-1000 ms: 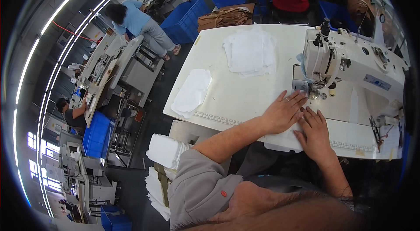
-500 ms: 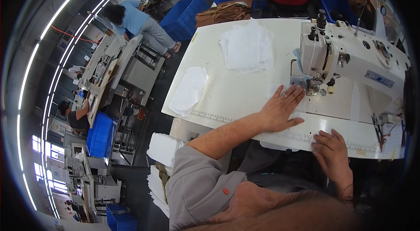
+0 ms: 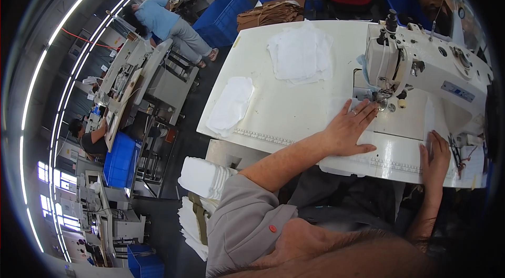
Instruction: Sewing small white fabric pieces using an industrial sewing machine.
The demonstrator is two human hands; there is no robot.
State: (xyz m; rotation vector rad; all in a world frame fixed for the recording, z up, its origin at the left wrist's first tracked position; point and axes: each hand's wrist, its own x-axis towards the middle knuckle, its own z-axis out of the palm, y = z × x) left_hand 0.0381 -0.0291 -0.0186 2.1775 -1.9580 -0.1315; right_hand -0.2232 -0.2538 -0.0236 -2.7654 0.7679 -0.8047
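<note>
My left hand [image 3: 351, 129] lies flat with fingers stretched toward the needle area of a white sewing machine [image 3: 386, 59]. A thin white piece seems to show beside its fingertips, though it hardly stands out from the white tabletop [image 3: 310, 109]. At the right, my right hand [image 3: 436, 156] rests near the table's front edge with fingers extended. Its fingertips are at the lower end of a narrow white strip [image 3: 428, 112]; whether they touch it I cannot tell. A stack of white fabric pieces [image 3: 300, 54] and a smaller white pile [image 3: 230, 104] lie to the left.
Scissors [image 3: 456, 154] lie at the table's right end. More white pieces [image 3: 202, 175] are stacked beside my left elbow. Beyond the table stand blue crates [image 3: 223, 17] and folded brown fabric [image 3: 271, 14]. A person in light blue [image 3: 158, 17] bends over another workstation.
My right hand has moved right and forward, from the table's front edge to the white strip. The left hand stays flat by the needle area. The view has shifted slightly.
</note>
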